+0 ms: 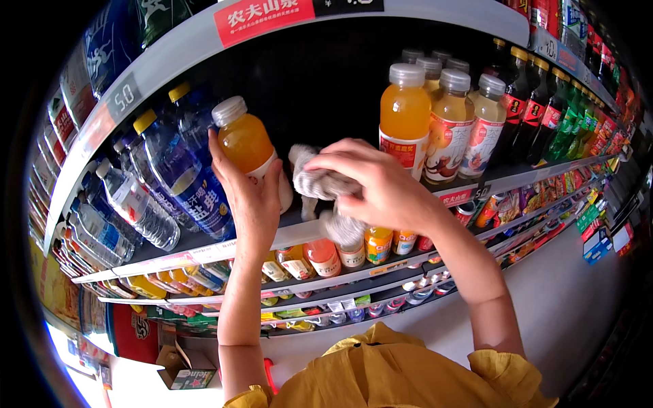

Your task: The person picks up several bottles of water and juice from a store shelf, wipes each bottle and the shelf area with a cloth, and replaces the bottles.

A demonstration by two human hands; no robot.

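Observation:
My left hand (250, 199) grips an orange drink bottle (245, 140) with a clear cap and white label, tilted to the left above the shelf edge. In my right hand (380, 178) is a bunched grey cloth (324, 181), slightly blurred, its lower end hanging over the shelf's front lip. The cloth is just right of the bottle; whether they touch I cannot tell. Right of my right hand stands another orange drink bottle (404, 120), upright on the shelf, beside fruit tea bottles (449, 132) with printed labels.
Blue-labelled bottles (186, 176) and water bottles (137, 211) line the shelf at left. Cola bottles (525, 104) stand at right. The upper shelf's edge (178, 56) arches overhead. Lower shelves hold juice bottles (322, 257) and packets. An open cardboard box (186, 367) sits on the floor.

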